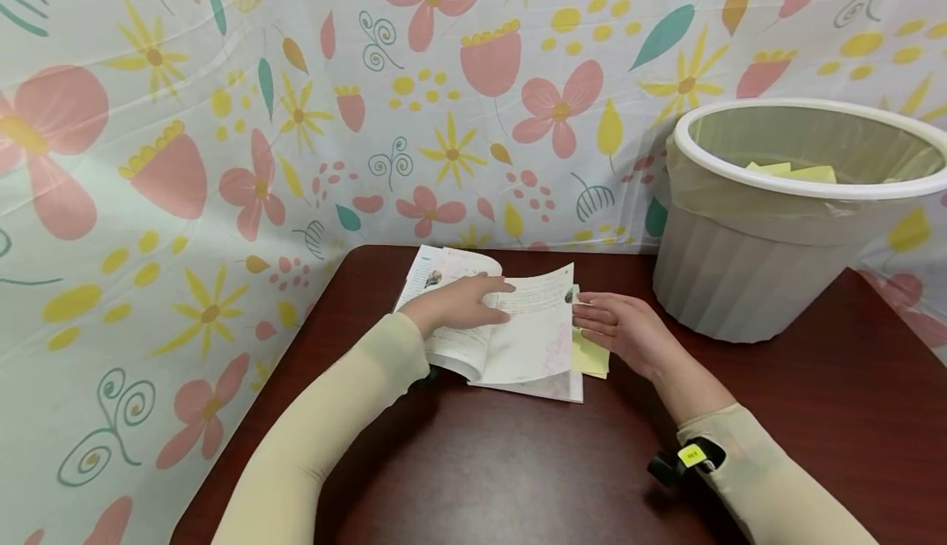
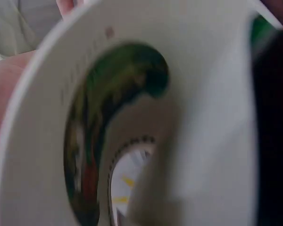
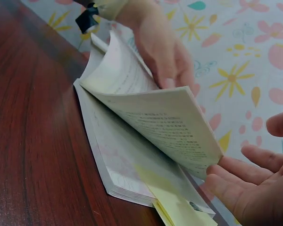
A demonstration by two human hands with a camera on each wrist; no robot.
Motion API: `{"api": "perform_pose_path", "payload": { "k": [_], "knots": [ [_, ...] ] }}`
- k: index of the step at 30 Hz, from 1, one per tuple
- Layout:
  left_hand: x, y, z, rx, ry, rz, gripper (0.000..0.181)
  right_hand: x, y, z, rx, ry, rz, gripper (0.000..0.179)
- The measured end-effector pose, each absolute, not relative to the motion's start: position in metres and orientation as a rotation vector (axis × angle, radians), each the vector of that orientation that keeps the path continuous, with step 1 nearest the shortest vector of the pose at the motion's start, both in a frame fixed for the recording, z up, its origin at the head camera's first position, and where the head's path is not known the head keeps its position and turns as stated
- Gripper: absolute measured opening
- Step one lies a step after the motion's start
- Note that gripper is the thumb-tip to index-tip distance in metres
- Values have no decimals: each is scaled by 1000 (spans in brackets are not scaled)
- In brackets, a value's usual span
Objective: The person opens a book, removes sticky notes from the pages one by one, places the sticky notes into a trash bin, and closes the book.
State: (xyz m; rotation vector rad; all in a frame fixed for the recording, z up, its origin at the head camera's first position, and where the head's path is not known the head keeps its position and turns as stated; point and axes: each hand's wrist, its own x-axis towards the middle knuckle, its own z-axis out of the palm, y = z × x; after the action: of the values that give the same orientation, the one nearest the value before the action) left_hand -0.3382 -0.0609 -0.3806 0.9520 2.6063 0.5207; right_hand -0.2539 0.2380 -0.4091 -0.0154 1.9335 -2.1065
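Note:
An open book (image 1: 533,339) lies toward the back of the table, with a section of its pages lifted. My left hand (image 1: 462,302) rests across the left-hand pages, fingers extended toward the middle. At the right edge of the raised pages, my right hand (image 1: 625,327) touches the paper with nearly straight fingers; its thumb stands apart in the right wrist view. Yellow sticky notes (image 3: 179,202) stick out from the book's side under the raised pages. A curled page (image 2: 203,117) with a coloured picture fills the left wrist view, blurred.
A pale waste bin (image 1: 732,265) with a white rim and clear liner stands on the table at the right, holding yellow paper (image 1: 795,172). Behind the dark red-brown table (image 1: 488,463) hangs a flower-patterned curtain (image 1: 459,117), which also runs along the left side.

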Motion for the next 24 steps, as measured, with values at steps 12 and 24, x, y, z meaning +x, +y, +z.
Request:
{"api": "perform_pose_path", "payload": {
  "k": [12, 24],
  "knots": [
    [-336, -122, -407, 883, 2679, 671, 49, -254, 237, -404, -48, 1819, -2192, 63],
    [-331, -141, -430, 799, 2621, 607, 63, -263, 213, -388, -65, 1838, -2169, 62]
  ]
}}
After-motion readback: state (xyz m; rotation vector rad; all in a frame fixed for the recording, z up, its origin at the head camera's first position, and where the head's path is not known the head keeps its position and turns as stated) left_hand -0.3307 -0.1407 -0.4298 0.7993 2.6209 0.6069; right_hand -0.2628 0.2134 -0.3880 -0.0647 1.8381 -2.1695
